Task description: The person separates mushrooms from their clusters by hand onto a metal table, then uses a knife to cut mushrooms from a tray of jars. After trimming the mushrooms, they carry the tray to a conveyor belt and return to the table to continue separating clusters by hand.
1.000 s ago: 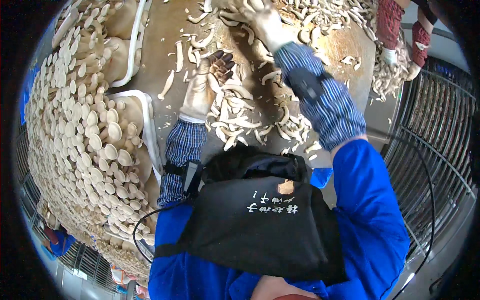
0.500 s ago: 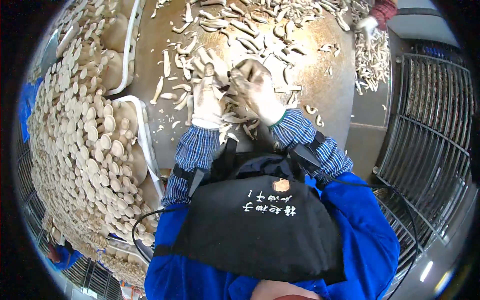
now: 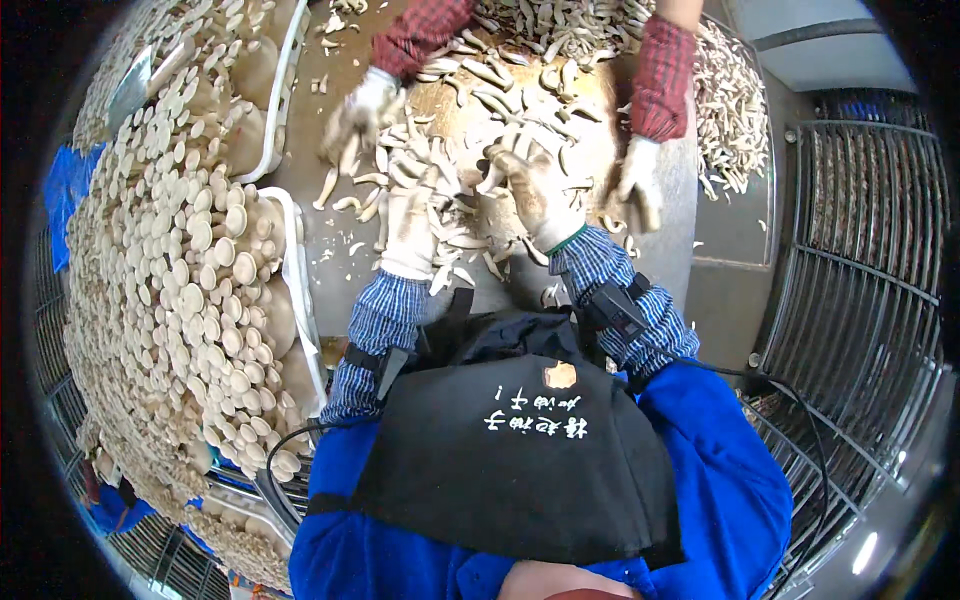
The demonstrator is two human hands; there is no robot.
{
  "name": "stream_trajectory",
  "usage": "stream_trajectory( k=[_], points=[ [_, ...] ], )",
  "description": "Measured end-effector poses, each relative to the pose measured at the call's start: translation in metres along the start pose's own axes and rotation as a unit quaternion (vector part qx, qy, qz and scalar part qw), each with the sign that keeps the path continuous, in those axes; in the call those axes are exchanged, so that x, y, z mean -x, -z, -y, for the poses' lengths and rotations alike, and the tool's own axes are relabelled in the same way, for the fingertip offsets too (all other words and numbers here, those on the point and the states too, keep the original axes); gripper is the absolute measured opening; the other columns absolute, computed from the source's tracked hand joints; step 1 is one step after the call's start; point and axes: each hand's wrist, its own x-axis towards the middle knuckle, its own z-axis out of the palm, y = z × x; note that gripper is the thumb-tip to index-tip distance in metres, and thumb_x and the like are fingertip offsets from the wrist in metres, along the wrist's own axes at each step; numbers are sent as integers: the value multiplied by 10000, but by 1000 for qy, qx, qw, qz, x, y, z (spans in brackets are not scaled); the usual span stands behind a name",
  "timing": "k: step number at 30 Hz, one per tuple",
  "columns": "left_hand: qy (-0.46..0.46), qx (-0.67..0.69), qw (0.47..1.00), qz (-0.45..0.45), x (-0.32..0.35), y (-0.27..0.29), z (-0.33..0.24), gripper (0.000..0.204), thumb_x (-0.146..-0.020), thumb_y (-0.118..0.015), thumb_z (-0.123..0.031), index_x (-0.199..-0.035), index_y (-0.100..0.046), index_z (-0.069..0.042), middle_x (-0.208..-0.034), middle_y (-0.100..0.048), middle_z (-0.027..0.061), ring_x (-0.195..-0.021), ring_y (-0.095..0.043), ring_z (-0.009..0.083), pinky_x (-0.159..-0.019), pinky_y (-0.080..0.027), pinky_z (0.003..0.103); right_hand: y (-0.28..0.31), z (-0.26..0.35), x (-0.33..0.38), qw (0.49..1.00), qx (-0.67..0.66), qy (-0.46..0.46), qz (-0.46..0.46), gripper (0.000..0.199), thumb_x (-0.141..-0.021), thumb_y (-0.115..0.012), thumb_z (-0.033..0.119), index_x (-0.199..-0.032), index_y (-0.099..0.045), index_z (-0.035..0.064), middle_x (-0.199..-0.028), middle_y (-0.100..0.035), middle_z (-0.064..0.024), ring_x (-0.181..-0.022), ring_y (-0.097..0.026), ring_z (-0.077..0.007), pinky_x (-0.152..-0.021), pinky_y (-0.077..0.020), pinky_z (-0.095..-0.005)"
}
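The person's left hand (image 3: 408,232), in a white fabric glove with a blue-and-white striped oversleeve (image 3: 388,312) below its cuff, lies low over a heap of pale, slender, curved mushroom pieces (image 3: 463,240) on a brownish-grey metal tabletop (image 3: 665,262). Pieces lie just beyond its fingertips and along its inner side; its fingers point away from the body, but they blend with the pale stems, so whether they pinch one cannot be told. The right hand (image 3: 545,200), gloved and sleeved alike, is a little to the right of the heap, its fingers bent and turned in toward the left hand. A pale mushroom stem (image 3: 491,181) lies right at those fingertips; whether they grip it or only touch it is unclear. More pieces lie between the two hands and on the tabletop beyond them. A co-worker reaches in from the far side in maroon checked sleeves (image 3: 664,80): one white-gloved hand (image 3: 362,115) is beyond the person's left hand, over the edge of the heap, and the other white-gloved hand (image 3: 641,186) hangs to the right of the person's right hand, fingers pointing down toward the near edge. At the left, dense clusters of round-capped beige mushrooms (image 3: 195,290) stand beside a curved white plastic rim (image 3: 294,240); a dark metal wire rack (image 3: 865,250) stands at the right.
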Motion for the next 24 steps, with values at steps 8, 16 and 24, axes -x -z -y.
stream_trajectory(
  k=[8,16,24],
  points=[
    [-79,-77,987,114,-3,14,25,437,-859,-664,-84,-1253,-484,-27,-944,-620,57,-890,-640,133,-754,-547,259,-6,-13,-11,975,-168,-75,124,411,-757,-762,-6,-1130,-589,-14,-1049,-658,-95,-900,-644,-169,-761,-550,-299],
    [-45,202,977,-59,-14,-9,24,386,-917,-589,-190,-1292,-520,-131,-1080,-602,58,-916,-626,213,-730,-563,383,-17,-40,7,990,-82,-102,47,286,-839,-735,202,-1063,-636,53,-878,-654,-82,-664,-608,-165,-591,-510,-305],
    [-29,195,978,-72,-21,9,20,384,-891,-658,-137,-1242,-501,-137,-926,-578,-17,-730,-575,77,-499,-466,197,-17,7,-2,967,-172,-185,23,218,-926,-627,210,-1020,-622,13,-900,-691,-74,-694,-621,-99,-602,-500,-245]
  ],
)
